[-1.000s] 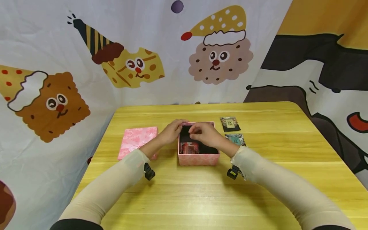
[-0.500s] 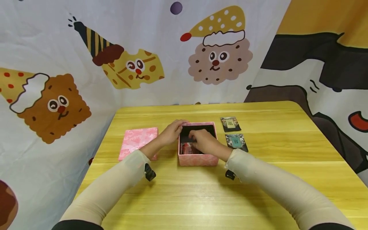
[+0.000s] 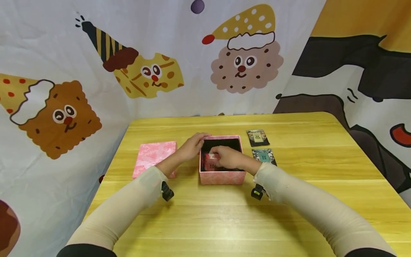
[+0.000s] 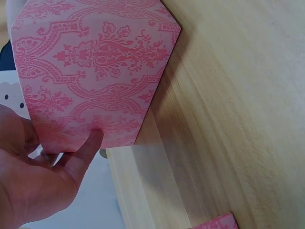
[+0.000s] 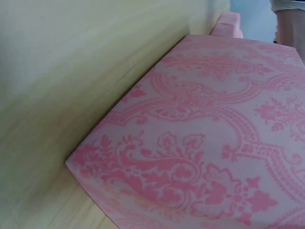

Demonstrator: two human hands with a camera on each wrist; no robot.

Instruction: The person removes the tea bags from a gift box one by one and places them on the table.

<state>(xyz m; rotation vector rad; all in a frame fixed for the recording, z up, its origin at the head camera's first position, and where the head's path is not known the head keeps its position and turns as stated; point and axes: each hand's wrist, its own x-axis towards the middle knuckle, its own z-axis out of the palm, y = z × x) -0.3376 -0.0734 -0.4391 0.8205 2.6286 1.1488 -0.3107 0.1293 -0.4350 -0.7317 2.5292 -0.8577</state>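
Observation:
A pink patterned gift box [image 3: 222,178] with a black inside stands without its lid in the middle of the table. My left hand [image 3: 191,146] holds the box at its far left corner; in the left wrist view, the thumb and a finger of that left hand [image 4: 47,183] sit at the edge of the box wall [image 4: 100,71]. Inside the box, my right hand [image 3: 229,157] pinches a small red sachet [image 3: 211,164] by its upper right part. Only the box's outer wall [image 5: 190,129] fills the right wrist view, where the right hand is hidden.
The pink box lid [image 3: 153,157] with a ribbon lies left of the box. Right of the box lie a black sachet with a yellow label [image 3: 258,137] and a dark sachet with a teal label [image 3: 264,156]. A cartoon-printed cloth [image 3: 192,101] hangs behind the wooden table [image 3: 221,221].
My right hand has dipped into the box and taken hold of the red sachet, which is now raised and farther back than before. My left hand has stayed at the corner.

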